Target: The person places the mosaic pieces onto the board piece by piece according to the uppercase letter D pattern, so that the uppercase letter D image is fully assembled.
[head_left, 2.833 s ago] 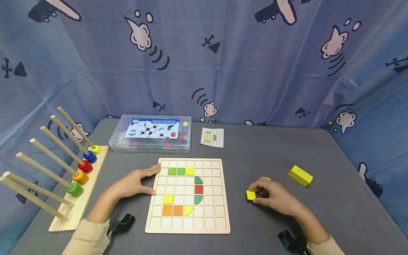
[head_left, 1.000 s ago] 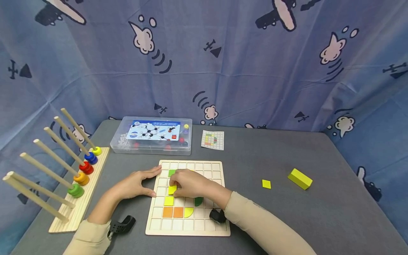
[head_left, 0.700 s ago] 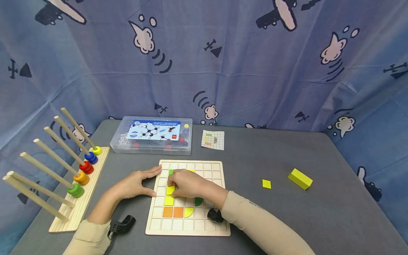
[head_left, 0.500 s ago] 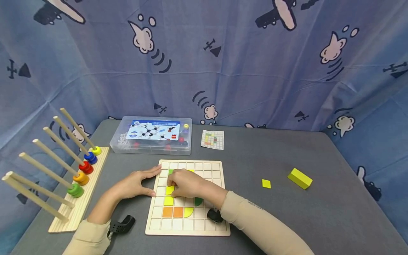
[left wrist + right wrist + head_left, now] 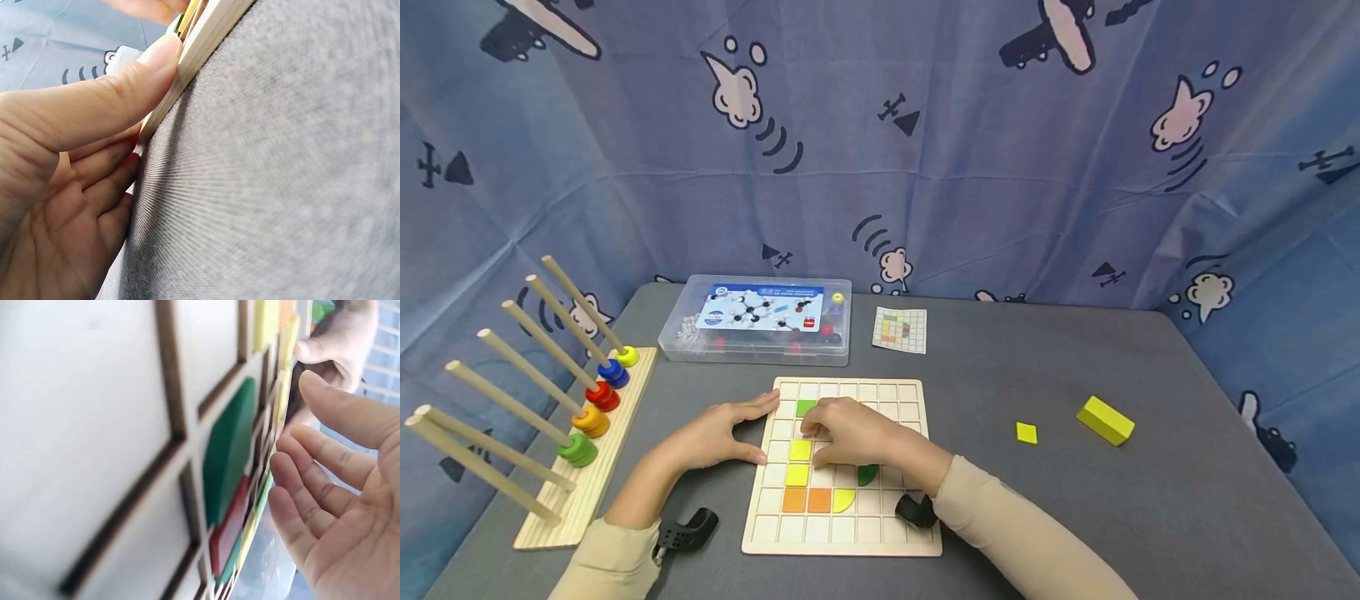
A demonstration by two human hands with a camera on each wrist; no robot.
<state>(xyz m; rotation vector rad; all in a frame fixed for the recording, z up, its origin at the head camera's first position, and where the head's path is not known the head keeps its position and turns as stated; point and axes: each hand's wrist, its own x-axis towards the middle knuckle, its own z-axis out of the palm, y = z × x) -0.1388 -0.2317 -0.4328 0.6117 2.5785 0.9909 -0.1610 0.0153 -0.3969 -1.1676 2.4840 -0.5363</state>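
A square wooden grid board (image 5: 880, 529) lies on the table, with coloured pieces in some cells. My left hand (image 5: 722, 431) rests at its left edge, thumb and fingers touching the rim in the left wrist view. Over the upper middle hovers my right hand (image 5: 853, 432), fingers apart and holding nothing. Just left of those fingertips a yellow square tile (image 5: 801, 450) sits in a cell, above another yellow tile (image 5: 797, 475). Below are orange tiles (image 5: 794, 500) and a yellow quarter-round (image 5: 843, 500). The right wrist view shows a dark green piece (image 5: 230, 444) and a red tile (image 5: 228, 525).
To the right lie a loose yellow tile (image 5: 1026, 432) and a yellow block (image 5: 1106, 420). Behind the board are a clear plastic box (image 5: 752, 346) and a printed grid card (image 5: 899, 330). A wooden peg stand (image 5: 631, 387) with coloured rings stands at the left.
My right hand carried a yellow tile from the table's right side to the board and set it in a cell. It has since let go and shifted slightly right. My left hand stayed put.
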